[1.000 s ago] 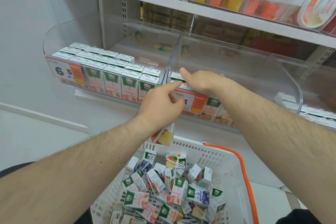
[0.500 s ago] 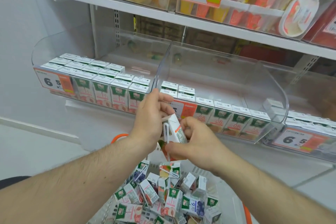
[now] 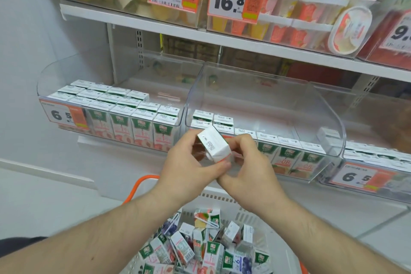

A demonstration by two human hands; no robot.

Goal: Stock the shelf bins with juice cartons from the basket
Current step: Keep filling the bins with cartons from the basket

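Note:
Both hands hold one small juice carton (image 3: pixel 214 144) in front of the middle clear shelf bin (image 3: pixel 262 100). My left hand (image 3: pixel 189 169) grips it from the left and below, thumb under its lower end. My right hand (image 3: pixel 246 167) pinches its right side. The carton is tilted, white base towards me. The middle bin holds one front row of cartons (image 3: pixel 287 151) plus a few behind at its left. The left bin (image 3: pixel 66 73) holds several rows of cartons (image 3: pixel 124 113). Below, the white basket (image 3: pixel 222 198) with an orange handle is full of loose cartons (image 3: pixel 200 249).
A third bin (image 3: pixel 378 162) with cartons and a 6.5 price tag stands at the right. The upper shelf (image 3: pixel 200 35) carries clear boxes of packaged food with price tags 9.9 and 16.8. A white wall lies to the left.
My right hand came back from the middle bin to meet the left. Together they have raised the carton and turned it so its white base faces me. The view has tilted upward.

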